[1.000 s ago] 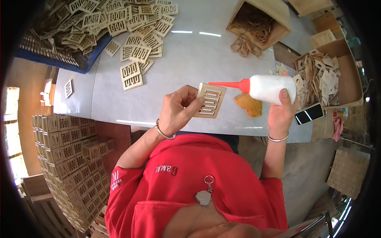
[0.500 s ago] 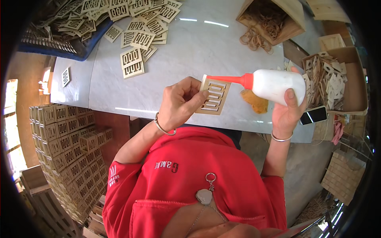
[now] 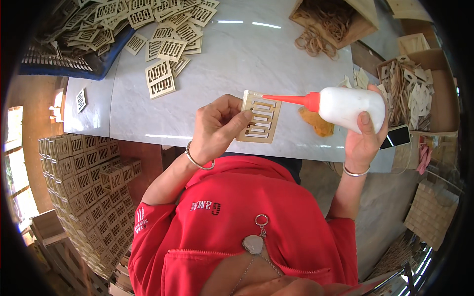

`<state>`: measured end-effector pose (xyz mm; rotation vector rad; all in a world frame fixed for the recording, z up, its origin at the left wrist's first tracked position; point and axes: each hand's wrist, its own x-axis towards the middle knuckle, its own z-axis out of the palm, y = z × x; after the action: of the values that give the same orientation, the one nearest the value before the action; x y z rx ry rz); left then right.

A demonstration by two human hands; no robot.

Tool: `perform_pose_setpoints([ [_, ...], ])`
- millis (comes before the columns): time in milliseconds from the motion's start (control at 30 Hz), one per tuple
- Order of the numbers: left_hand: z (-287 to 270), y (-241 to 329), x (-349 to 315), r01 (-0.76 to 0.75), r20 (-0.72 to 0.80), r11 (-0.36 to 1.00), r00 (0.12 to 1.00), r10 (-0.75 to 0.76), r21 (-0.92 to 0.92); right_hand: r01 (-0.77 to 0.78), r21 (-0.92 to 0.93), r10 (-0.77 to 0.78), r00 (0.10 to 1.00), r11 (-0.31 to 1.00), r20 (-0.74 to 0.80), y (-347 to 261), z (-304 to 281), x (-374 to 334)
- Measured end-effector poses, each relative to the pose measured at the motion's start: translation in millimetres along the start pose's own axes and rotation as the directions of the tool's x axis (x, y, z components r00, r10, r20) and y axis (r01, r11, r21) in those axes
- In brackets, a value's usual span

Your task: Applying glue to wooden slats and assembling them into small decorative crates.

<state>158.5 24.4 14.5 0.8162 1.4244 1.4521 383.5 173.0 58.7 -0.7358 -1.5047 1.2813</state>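
Observation:
Between the thumb and fingers of my left hand (image 3: 219, 126) is a pale wooden panel (image 3: 270, 129) with a cut-out lattice pattern, held tilted above the table. My right hand (image 3: 364, 135) grips a white squeeze bottle (image 3: 345, 106) lying sideways in the air. Its long red nozzle (image 3: 286, 99) points left, and the tip is at the panel's upper edge. Whether the tip touches the wood, I cannot tell. Below the bottle, an orange-yellow piece (image 3: 318, 122) rests on the table.
Many similar panels (image 3: 160, 76) lie loose at the far left, beside a blue crate (image 3: 106, 66) heaped with more. A wooden box (image 3: 365, 29) spills rubber bands. At right are a carton (image 3: 447, 93) of wood pieces and a phone (image 3: 396, 137). Stacked lattice boxes (image 3: 89, 192) stand left.
The bottle has shifted slightly right, while the panel has moved a little left. The nozzle tip now sits farther right along the panel's upper edge. Both hands keep their hold.

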Motion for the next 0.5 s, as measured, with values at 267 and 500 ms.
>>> perform_pose_setpoints([
  [267,0.1,5.6,0.9,0.045,0.019,0.995,0.999,-0.044,-0.092,-0.024,0.049,0.028,0.997,0.999,-0.069,0.5,-18.2,-1.7],
  [500,-4.2,-1.5,3.8,0.084,0.052,0.961,0.996,-0.072,-0.262,-0.064,0.160,0.088,0.985,0.985,-0.148,11.4,-23.1,-2.9],
])
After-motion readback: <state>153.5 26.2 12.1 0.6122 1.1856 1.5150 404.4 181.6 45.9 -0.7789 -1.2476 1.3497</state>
